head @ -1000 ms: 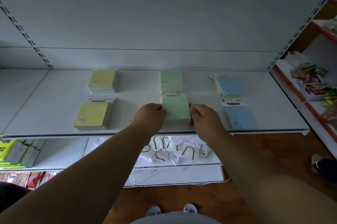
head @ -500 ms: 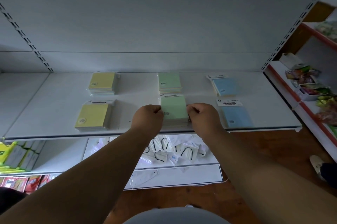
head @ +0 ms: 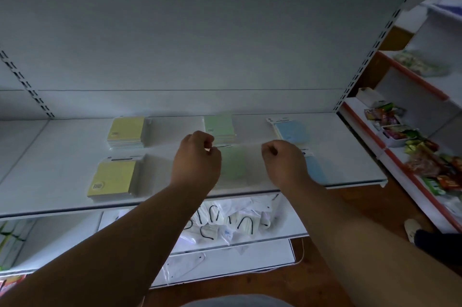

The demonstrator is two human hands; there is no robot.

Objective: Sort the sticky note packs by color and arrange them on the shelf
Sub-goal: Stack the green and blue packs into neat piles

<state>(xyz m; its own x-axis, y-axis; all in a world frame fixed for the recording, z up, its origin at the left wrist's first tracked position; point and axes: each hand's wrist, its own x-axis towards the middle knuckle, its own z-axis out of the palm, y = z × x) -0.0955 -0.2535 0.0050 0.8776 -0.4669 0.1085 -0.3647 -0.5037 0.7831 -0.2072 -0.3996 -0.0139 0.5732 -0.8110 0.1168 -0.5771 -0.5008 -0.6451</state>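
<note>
Along the white shelf (head: pixel 62 181), whose front lip runs across the view just ahead of both forearms, six stacks of sticky note packs lie flat in three colour columns with bare white strips between them. At the left, the front yellow stack (head: pixel 113 179) sits close to the lip and the back yellow stack (head: pixel 127 131) lies nearer the rear panel, a clear gap between the two. Open shelf stretches further left to the slotted upright. Next comes the left hand (head: pixel 196 164), raised over the shelf with its fingers curled into a loose fist that holds nothing, just beside the left edge of the front green stack (head: pixel 235 164). Behind that lies the back green stack (head: pixel 220 127). A band of bare shelf separates the green column from the right hand (head: pixel 285 164), which is likewise curled and holds nothing, well clear of the green packs. It overlaps the front blue stack (head: pixel 316 169); whether it touches cannot be told. The back blue stack (head: pixel 290 131) lies behind, with free shelf beyond to the right upright.
</note>
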